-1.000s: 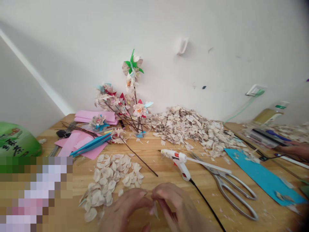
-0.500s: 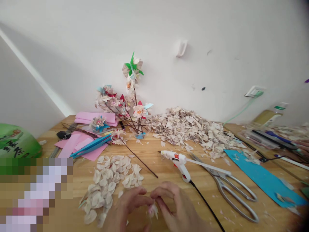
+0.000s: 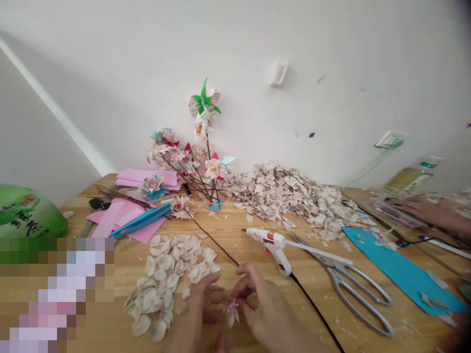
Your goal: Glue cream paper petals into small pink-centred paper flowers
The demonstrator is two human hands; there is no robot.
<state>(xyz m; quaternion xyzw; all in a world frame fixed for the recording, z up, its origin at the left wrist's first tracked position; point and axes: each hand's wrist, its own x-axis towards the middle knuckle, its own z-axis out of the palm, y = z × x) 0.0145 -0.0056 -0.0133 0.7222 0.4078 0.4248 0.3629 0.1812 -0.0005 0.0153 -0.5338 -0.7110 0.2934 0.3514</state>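
Note:
My left hand and my right hand meet low in the view, their fingertips pinching a small pale flower of petals with a pink centre. A heap of loose cream petals lies just left of my left hand, nearly touching it. To the right of my right hand, a white hot glue gun rests on the table with its black cord running past. Large steel scissors lie further right.
Behind the petals, a glass holds a bouquet of paper flowers on twigs. A large heap of shavings covers the wooden table. Pink paper, a blue mat and a co-worker's hand are nearby.
The flower has risen slightly and now sits tighter between my fingertips. My hands have drawn closer around it, and a co-worker's hand has moved in at the upper right.

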